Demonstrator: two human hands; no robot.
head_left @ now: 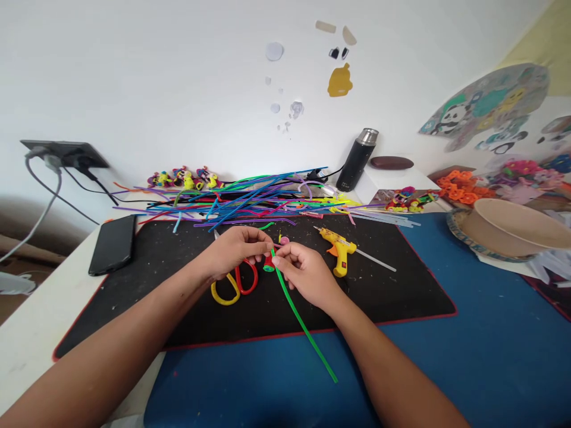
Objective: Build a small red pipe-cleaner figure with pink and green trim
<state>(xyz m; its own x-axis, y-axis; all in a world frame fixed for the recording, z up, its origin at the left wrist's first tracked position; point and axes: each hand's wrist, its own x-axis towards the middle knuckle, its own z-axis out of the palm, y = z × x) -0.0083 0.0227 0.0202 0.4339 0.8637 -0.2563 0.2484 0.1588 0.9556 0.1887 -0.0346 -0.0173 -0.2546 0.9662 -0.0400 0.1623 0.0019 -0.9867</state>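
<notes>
A long green pipe cleaner point(303, 326) hangs down toward the front from between my two hands. My left hand point(238, 251) pinches its upper end between thumb and forefinger. Just below that end, my right hand point(307, 270) is closed on the same green stem. Behind the fingers, a small red piece with a green end point(268, 265) and a pink coil point(284, 241) show in part; whether they touch the hands I cannot tell. Under my left hand lie scissors point(226, 291) with one yellow and one red handle, their blades mostly covered.
A yellow glue gun point(339, 249) with a glue stick lies right on the black mat point(375, 303). Behind are many coloured pipe cleaners point(254, 196) and small figures point(182, 177). A phone point(112, 245) lies left; a black flask point(357, 160) and a beige bowl point(521, 223) stand right.
</notes>
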